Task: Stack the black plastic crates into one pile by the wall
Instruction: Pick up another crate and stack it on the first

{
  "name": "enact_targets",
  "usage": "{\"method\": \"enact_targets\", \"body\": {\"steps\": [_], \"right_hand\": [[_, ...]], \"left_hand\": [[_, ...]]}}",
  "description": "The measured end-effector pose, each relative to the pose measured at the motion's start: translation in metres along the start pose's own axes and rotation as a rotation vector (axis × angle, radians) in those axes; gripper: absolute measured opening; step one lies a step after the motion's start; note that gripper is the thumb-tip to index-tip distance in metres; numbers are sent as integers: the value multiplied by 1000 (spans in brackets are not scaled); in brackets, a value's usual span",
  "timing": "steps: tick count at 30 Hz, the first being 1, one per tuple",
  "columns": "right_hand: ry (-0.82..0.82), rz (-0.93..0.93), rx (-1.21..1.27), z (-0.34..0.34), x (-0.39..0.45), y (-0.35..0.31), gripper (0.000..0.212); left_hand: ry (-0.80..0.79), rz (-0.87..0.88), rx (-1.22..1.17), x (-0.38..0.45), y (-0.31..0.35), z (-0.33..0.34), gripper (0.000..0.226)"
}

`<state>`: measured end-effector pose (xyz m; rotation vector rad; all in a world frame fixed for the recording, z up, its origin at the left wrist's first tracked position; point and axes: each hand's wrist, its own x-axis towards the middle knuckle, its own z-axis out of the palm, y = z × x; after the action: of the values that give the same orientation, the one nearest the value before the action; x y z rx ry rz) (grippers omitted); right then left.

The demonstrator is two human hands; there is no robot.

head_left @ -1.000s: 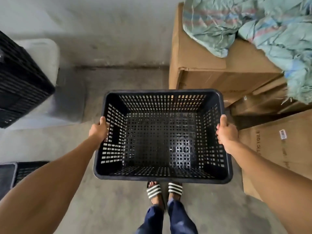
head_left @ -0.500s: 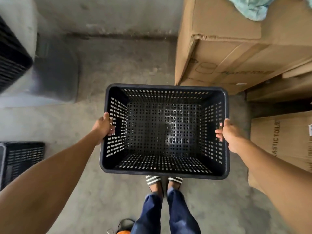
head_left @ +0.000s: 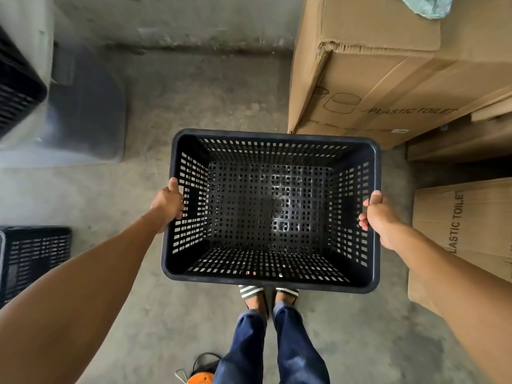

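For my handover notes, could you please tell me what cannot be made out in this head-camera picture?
- Crate at left: cut off by the frame edge.
- Crate at upper left: blurred, mostly out of frame.
- Left hand and right hand: fingertips hidden under the held crate rim.
- Orange object: cut off at the bottom edge.

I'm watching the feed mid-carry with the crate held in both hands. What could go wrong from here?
1. The black perforated plastic crate is held only at its short-side rims by the left hand and right hand; a slip on either side could tip it.
2. The brown cardboard box stands close to the crate's far right corner and could catch it.
3. The crate hides the floor ahead of the striped sandals, and an orange object lies near the feet: possible trip.
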<state>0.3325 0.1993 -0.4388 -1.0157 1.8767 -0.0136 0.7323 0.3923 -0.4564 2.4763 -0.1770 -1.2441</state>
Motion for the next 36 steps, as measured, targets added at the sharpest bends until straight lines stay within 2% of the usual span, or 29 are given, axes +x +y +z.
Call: {"method": "enact_targets", "body": {"steps": [7, 15, 19, 26, 29, 32, 34, 36], "right_hand": [[36, -48, 88, 9, -1, 10, 26], [99, -52, 21, 12, 8, 14, 30], [173, -17, -25, 17, 6, 10, 30], [98, -5, 61, 10, -1, 7, 27], [115, -18, 15, 11, -8, 4, 35], [243, -241, -228, 9, -20, 8, 52], [387, -517, -412, 8, -22, 7, 61], [527, -719, -451, 4, -16, 5, 63]], "left_hand": [[2, 17, -14, 0, -10, 1, 59], [149, 122, 70, 4, -21, 6, 69], [143, 124, 96, 6, -21, 4, 61], [154, 160, 5, -3, -23, 9, 61], [160, 160, -13, -4, -24, 10, 60], [242, 211, 83, -9, -22, 8, 56], [362, 398, 191, -16, -14, 1, 58], [475, 596, 246, -23, -4, -4, 60]]}}
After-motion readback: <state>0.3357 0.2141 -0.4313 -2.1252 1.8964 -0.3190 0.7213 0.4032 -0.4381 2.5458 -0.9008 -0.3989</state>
